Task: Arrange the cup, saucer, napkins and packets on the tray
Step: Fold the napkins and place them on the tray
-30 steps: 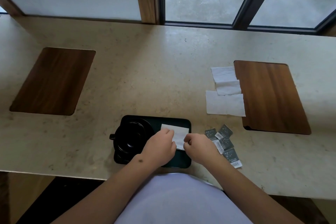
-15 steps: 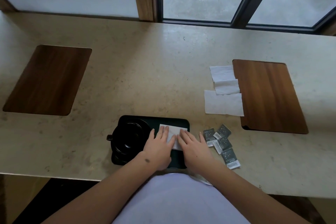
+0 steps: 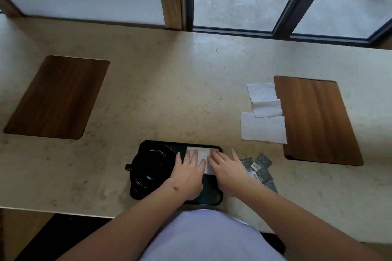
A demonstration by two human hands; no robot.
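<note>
A black tray point(image 3: 212, 199) lies at the counter's near edge. On its left half a black cup point(image 3: 151, 167) stands on a black saucer point(image 3: 137, 186), the cup's handle pointing left. A folded white napkin point(image 3: 203, 152) lies on the tray's right half. My left hand point(image 3: 187, 176) and my right hand point(image 3: 228, 170) both press flat on the napkin with straight fingers. Several grey packets point(image 3: 259, 168) lie on the counter just right of the tray, partly behind my right wrist. Three more white napkins point(image 3: 264, 121) lie further back on the right.
The beige stone counter point(image 3: 169, 95) has a wooden inlay at the left point(image 3: 57, 97) and another at the right point(image 3: 314, 121), next to the loose napkins. A window and wooden frame run along the far edge.
A second ago both hands pinched the napkin's edges with curled fingers. They have since flattened out and now press on it with straight fingers. The view has shifted slightly.
</note>
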